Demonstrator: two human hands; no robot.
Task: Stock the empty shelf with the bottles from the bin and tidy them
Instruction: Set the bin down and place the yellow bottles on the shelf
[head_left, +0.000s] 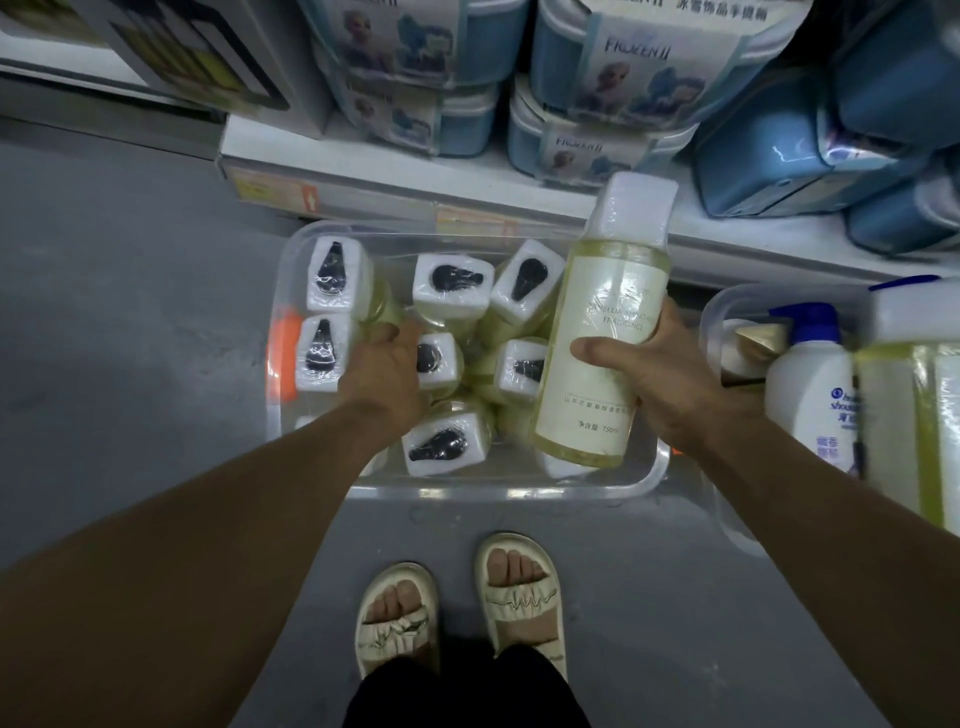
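Observation:
A clear plastic bin (519, 491) stands on the grey floor below me, filled with several pale yellow bottles (452, 283) whose white shrink-wrapped caps face up. My right hand (660, 374) grips one such bottle (602, 332) around its labelled body and holds it upright above the bin's right side. My left hand (387, 371) reaches down into the bin's middle, its fingers curled among the bottles; what they hold is hidden.
A white shelf edge (395, 182) with price tags runs behind the bin, stacked with blue boxed sets (587, 135). A second clear bin (727, 322) at the right holds a white-and-blue shampoo bottle (810, 384) and more yellow bottles. My sandalled feet (457, 613) stand just before the bin.

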